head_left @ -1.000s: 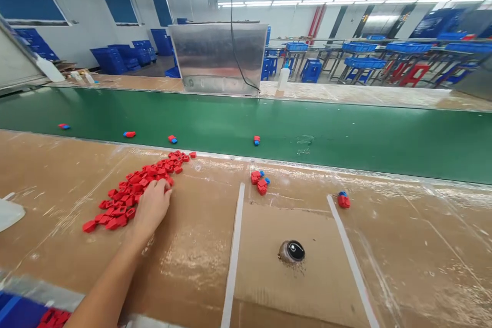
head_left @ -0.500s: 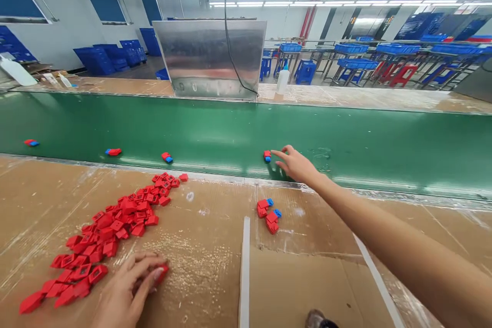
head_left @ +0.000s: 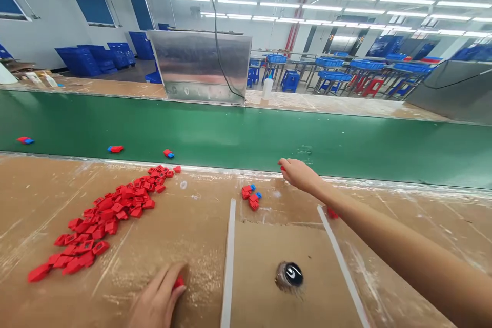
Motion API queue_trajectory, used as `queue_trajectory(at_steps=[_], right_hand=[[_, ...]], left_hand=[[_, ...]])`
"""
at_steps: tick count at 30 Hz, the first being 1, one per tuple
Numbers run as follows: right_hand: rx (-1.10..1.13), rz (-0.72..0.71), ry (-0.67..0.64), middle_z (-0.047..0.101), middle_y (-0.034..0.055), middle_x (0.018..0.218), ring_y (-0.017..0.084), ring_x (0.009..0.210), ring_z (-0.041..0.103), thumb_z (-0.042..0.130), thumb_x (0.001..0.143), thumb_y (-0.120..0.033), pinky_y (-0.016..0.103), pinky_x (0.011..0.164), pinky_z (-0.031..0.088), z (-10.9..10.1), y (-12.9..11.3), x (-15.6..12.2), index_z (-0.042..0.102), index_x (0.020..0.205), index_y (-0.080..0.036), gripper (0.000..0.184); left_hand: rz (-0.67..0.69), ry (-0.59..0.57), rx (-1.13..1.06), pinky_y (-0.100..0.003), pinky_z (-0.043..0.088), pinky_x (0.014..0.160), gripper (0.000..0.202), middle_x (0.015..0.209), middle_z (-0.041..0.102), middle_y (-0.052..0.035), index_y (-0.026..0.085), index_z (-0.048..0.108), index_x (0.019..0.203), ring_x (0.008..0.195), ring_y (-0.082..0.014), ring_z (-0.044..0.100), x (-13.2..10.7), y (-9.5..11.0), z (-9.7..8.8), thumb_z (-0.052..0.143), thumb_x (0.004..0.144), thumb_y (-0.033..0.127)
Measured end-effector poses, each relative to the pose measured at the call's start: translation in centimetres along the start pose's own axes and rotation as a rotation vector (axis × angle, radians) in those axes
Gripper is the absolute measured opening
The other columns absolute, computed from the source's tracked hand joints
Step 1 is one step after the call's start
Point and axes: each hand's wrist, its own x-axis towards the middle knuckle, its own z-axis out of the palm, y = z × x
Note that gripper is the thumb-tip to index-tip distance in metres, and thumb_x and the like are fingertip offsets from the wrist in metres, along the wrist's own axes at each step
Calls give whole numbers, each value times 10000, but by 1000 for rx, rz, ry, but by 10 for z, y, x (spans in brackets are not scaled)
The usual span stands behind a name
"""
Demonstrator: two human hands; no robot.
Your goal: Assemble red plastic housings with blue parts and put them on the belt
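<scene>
My left hand is low over the cardboard-topped table, its fingers closed round a small red plastic piece. At the near edge of the green belt, my right hand pinches a red plastic part, mostly hidden by the fingers. A long pile of red plastic pieces lies to the left. Between the hands, red-and-blue parts rest on the table. Under my right forearm, another red piece shows partly.
The green conveyor belt runs across, carrying red-and-blue parts on its left side. White strips flank a cardboard panel, where a round black-topped object sits. Behind the belt stand a metal panel and a white bottle.
My right hand has closed at the belt, where a red-and-blue part lay by its fingertips. My left hand has moved right and nearer with its red piece. The view has shifted.
</scene>
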Motion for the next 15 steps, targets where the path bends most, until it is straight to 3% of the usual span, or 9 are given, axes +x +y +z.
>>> queue_trajectory(at_steps=[4,8,12,15], right_hand=[[30,-63,-7,672,158,1076,247,993,635,412,964,-89,349,855,476,-6,-2,-88,543,1295,-102,357],[111,-99,25,669,153,1097,257,977,645,373,954,-125,359,820,501,0,-2,-165,577,1226,-134,341],[227,-63,99,662,175,1152,282,1015,653,351,962,-221,410,828,532,13,1,-225,532,1262,-137,360],[299,-12,133,685,161,1111,275,972,679,362,967,-291,412,806,555,19,1,-255,510,1271,-150,366]], left_hand=[[63,-183,64,-326,527,687,289,921,649,-70,241,697,884,777,-231,677,15,37,-12,412,912,203],[80,-176,60,-332,484,710,210,909,614,-62,211,652,830,772,-220,632,18,65,-16,450,879,176],[-10,-145,-163,-313,488,698,32,820,643,-22,214,588,837,753,-205,629,9,86,-15,557,835,220],[-113,-158,-436,-299,511,678,108,773,651,-6,209,586,871,722,-191,636,-1,103,-8,616,821,300]])
